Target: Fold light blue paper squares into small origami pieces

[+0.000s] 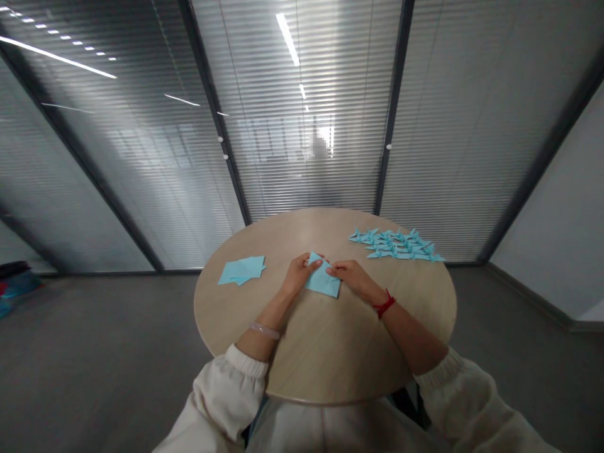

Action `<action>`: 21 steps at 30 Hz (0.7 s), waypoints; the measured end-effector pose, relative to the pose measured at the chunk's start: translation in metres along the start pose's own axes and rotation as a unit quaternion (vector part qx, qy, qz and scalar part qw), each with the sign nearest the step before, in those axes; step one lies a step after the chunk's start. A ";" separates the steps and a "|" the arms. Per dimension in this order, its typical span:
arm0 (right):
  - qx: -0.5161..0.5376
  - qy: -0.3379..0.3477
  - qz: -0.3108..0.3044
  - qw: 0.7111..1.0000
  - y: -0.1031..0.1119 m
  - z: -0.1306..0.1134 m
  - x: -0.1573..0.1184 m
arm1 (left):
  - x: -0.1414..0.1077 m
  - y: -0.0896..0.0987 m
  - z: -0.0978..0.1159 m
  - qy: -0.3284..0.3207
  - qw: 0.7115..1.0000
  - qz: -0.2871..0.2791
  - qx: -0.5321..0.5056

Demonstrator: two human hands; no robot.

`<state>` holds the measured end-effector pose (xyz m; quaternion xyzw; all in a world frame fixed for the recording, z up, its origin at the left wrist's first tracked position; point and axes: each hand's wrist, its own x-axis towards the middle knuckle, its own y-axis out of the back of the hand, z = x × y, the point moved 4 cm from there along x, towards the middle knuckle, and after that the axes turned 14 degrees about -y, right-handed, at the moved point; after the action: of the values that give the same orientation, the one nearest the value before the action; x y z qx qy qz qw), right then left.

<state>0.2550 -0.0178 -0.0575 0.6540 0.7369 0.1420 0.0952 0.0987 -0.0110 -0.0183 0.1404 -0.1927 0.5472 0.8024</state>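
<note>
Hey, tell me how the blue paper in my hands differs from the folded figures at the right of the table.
The paper is held by the left hand and right hand, while the folded figures lie untouched on the table.
The paper looks like one mostly flat piece; the folded figures are many, with pointed tips.
Both are light blue.

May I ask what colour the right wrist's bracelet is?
The bracelet is red, in the head view.
</note>
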 end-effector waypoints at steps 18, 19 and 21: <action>0.009 -0.010 -0.007 1.000 -0.002 0.001 -0.002 | 0.001 0.002 -0.001 -0.002 0.989 0.045 0.138; 0.007 -0.009 -0.006 1.000 -0.001 0.000 -0.002 | 0.001 0.002 -0.002 -0.004 0.989 0.041 0.140; 0.003 -0.008 -0.004 1.000 0.000 -0.001 -0.003 | 0.001 0.003 -0.004 -0.008 0.989 0.034 0.142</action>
<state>0.2548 -0.0208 -0.0566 0.6524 0.7392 0.1338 0.0999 0.0971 -0.0072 -0.0209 0.2508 -0.1244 0.5950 0.7534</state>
